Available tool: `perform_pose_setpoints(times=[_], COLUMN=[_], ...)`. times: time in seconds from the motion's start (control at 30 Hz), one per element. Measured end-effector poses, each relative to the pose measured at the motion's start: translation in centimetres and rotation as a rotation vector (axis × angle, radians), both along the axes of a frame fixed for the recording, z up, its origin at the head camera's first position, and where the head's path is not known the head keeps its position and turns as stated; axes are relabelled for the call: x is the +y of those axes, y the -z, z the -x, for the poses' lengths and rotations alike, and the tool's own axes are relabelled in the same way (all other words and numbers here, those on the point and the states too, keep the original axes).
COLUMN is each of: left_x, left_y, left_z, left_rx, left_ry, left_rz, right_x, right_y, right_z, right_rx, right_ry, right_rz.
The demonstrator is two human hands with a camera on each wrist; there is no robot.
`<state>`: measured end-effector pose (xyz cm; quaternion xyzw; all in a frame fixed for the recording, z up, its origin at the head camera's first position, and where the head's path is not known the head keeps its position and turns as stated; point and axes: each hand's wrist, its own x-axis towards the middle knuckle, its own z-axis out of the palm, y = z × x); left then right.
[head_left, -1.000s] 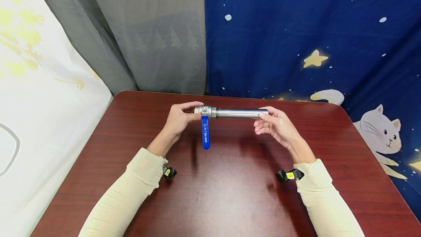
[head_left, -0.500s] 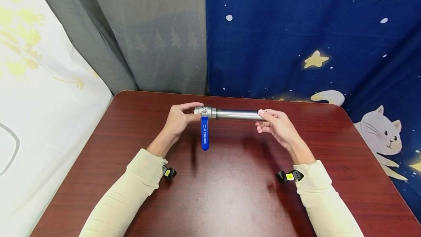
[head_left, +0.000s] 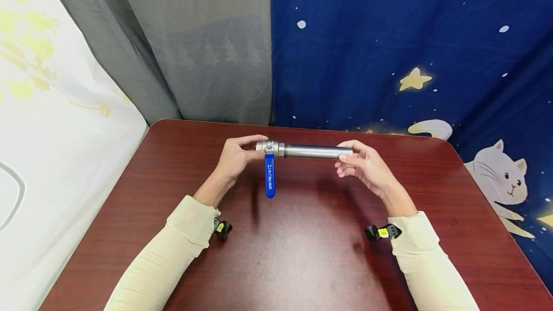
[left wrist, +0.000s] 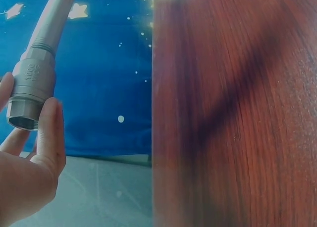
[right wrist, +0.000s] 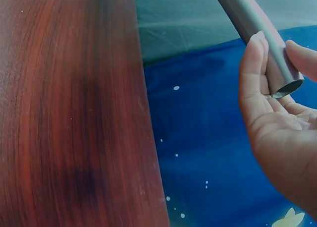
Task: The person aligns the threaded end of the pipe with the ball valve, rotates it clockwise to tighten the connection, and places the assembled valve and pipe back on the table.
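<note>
A steel ball valve [head_left: 270,146] with a blue lever handle [head_left: 270,176] is held above the table, the lever pointing toward me. My left hand [head_left: 231,157] grips the valve's left end between thumb and fingers. From the valve's right side runs a smooth steel pipe [head_left: 313,151], its threaded end inside the valve's hex end. My right hand [head_left: 367,167] pinches the pipe's free end, thumb on the near side. In the right wrist view the open pipe mouth [right wrist: 288,89] shows between thumb and fingers. The left wrist view shows the valve body [left wrist: 33,81] with its hollow hex end.
Below the hands lies a dark red wooden table [head_left: 298,253], its far edge just beyond the pipe. Behind it hang a grey curtain [head_left: 207,52] and a blue star-patterned curtain [head_left: 354,52]. White patterned cloth [head_left: 56,148] borders the left side.
My right thumb and fingers have shifted around the pipe's free end; the thumb went up over the pipe, then back down to its near side. The left hand stays almost still on the valve.
</note>
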<state>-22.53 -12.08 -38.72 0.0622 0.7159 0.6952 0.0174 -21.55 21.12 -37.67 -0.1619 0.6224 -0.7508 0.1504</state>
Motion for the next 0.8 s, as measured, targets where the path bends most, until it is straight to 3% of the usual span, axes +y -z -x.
perform_pose_setpoints(times=[0.23, 0.6, 0.8], left_x=[-0.1, -0.3, -0.3], left_y=[0.2, 0.8, 1.1], left_z=[-0.1, 0.1, 0.2], left_rx=[0.007, 0.004, 0.013], left_ry=[0.004, 0.007, 0.015], left_rz=[0.014, 0.025, 0.015], right_x=[-0.3, -0.5, -0.4], right_y=[0.1, 0.4, 0.6], right_z=[-0.1, 0.1, 0.3], right_rx=[-0.052, -0.074, -0.071], right_ry=[0.039, 0.153, 0.132], right_rz=[-0.033, -0.197, -0.15])
